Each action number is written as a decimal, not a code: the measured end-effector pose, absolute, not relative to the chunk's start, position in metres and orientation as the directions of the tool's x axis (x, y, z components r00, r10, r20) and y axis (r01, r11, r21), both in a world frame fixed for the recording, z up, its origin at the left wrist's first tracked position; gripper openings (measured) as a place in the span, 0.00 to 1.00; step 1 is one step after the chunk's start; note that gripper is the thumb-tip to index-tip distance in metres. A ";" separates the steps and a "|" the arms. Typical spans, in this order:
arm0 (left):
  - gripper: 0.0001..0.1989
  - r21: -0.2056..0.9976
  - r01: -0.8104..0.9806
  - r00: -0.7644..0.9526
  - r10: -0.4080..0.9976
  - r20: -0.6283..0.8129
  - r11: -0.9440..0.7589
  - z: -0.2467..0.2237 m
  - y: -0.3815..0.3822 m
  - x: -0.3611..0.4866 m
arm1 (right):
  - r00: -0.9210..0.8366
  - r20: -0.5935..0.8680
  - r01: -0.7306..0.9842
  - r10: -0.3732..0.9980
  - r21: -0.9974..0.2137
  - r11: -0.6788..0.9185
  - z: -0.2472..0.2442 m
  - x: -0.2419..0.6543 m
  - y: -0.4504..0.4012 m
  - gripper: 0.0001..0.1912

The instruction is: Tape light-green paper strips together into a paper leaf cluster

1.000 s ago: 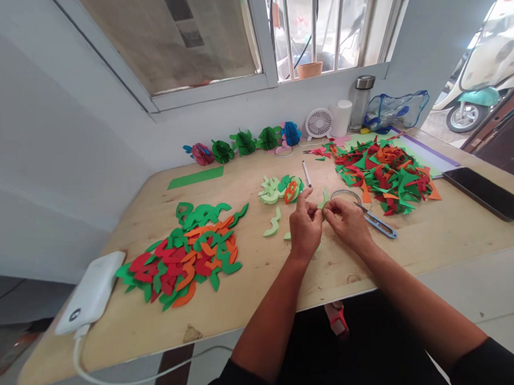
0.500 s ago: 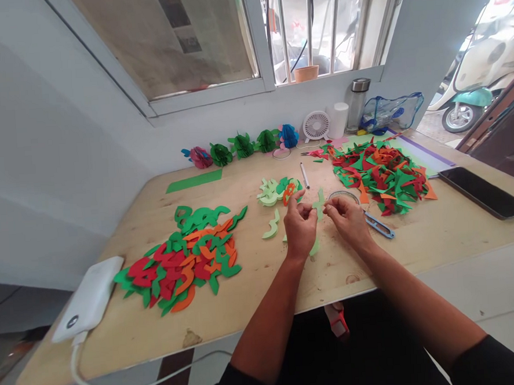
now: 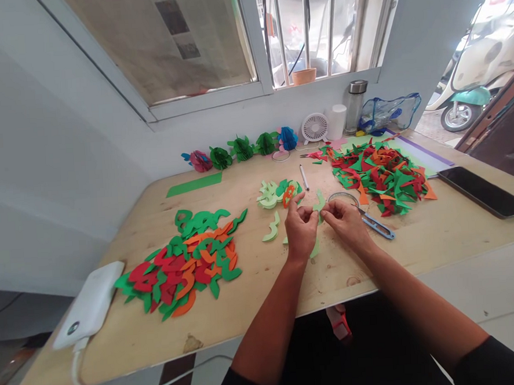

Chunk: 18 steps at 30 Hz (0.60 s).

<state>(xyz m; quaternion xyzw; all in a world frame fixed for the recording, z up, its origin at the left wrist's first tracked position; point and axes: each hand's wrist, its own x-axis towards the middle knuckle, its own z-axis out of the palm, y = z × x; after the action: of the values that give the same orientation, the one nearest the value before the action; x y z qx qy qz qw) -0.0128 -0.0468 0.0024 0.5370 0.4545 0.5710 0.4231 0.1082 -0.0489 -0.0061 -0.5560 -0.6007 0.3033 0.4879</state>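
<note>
A light green paper piece (image 3: 319,199) is pinched between my left hand (image 3: 301,227) and my right hand (image 3: 343,222), with its curved upper end showing above the fingertips. Just beyond my left hand lies a group of pale green cut shapes (image 3: 267,195) and an orange cutout (image 3: 288,195). To the left of that hand is a curved light green piece (image 3: 271,227). Another light green scrap (image 3: 315,250) rests below the hands. Beside my right hand are a blue-grey cutter (image 3: 378,225) and a round clear ring (image 3: 343,197).
Red, orange and green cutouts (image 3: 187,263) cover the table's left; scraps (image 3: 382,173) pile at the right beside a phone (image 3: 485,191). A power bank (image 3: 89,304), pen (image 3: 304,178), fan (image 3: 315,128), bottle (image 3: 356,108) and paper ornaments (image 3: 242,148) surround the work area.
The light green piece between my fingers has turned, and its upper end now shows a curved outline. My right hand has moved slightly left, closer to my left hand.
</note>
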 end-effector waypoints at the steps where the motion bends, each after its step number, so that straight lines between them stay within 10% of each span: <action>1: 0.24 0.971 0.017 -0.059 0.969 0.238 -0.238 0.003 -0.047 -0.012 | 0.095 0.248 0.378 0.964 -0.905 0.196 -0.006 0.108 -0.049 0.05; 18: 0.22 0.978 0.009 -0.060 0.976 0.210 -0.210 0.002 -0.047 -0.014 | 0.036 0.124 0.119 0.992 -0.986 0.119 0.001 0.108 -0.049 0.11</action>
<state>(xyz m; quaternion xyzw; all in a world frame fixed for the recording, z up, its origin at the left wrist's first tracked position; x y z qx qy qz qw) -0.0136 -0.0470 0.0017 0.5353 0.4600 0.5641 0.4285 0.1081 -0.0489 0.0013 -0.5078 -0.5468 0.4277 0.5102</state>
